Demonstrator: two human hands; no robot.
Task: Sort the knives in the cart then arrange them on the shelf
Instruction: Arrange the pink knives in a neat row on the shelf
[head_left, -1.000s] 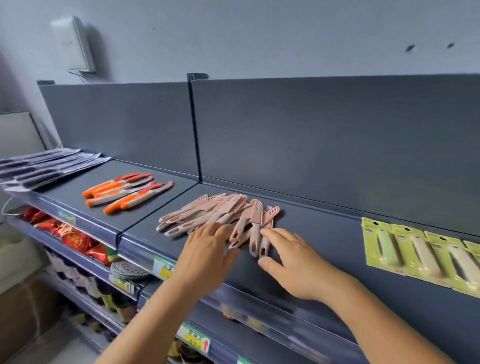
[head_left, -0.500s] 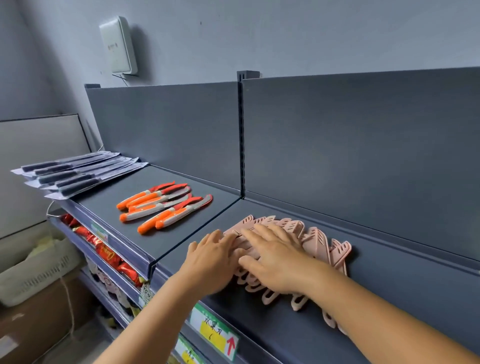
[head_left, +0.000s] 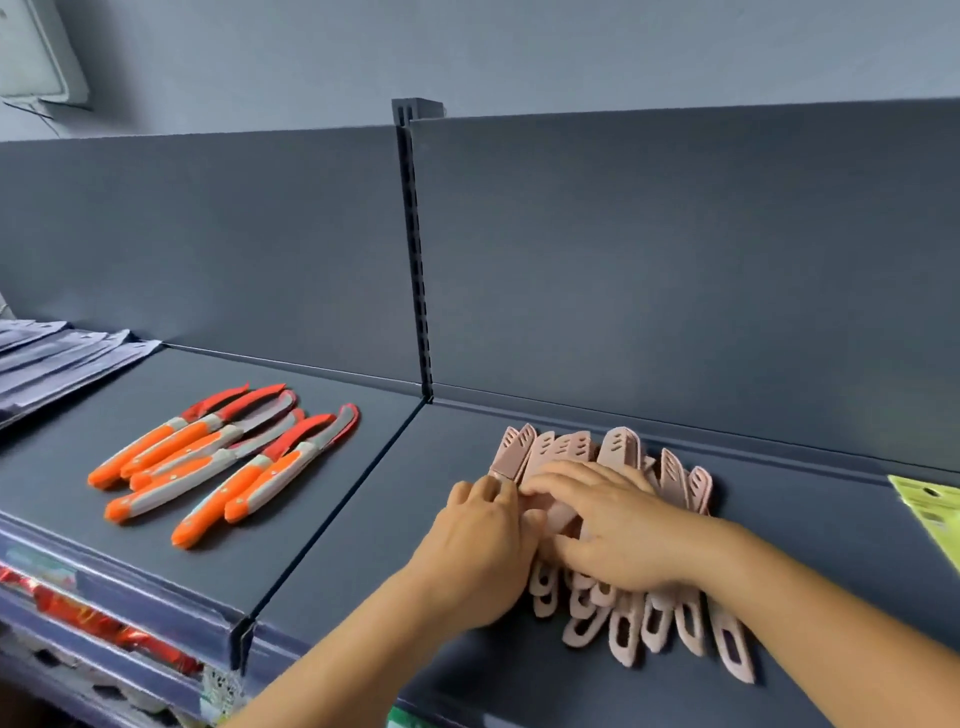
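Here the pink knives (head_left: 639, 587) lie bunched side by side on the right-hand panel of the dark shelf (head_left: 415, 519), long axes running front to back: sheathed blade ends point toward the back wall, slotted handle loops toward the shelf's front edge, fanning slightly outward at the right. Their sheaths look like matte moulded plastic, with pointed tips and small slanted slots; the handles end in rounded oval cut-outs. The left hand (head_left: 480, 551) sits at the left edge of the bunch, fingers curled against the outermost knife; whether it actually pinches it cannot be told. The right hand (head_left: 618, 535) lies flat across the middle of the bunch, fingers extended leftward, pressing down on the sheaths. On the left panel, well apart, orange-handled knives (head_left: 218, 462) lie diagonally, glossy handles toward the front-left, red-covered curved blades toward the back-right. The shelf surface is smooth, flat, dark painted metal.
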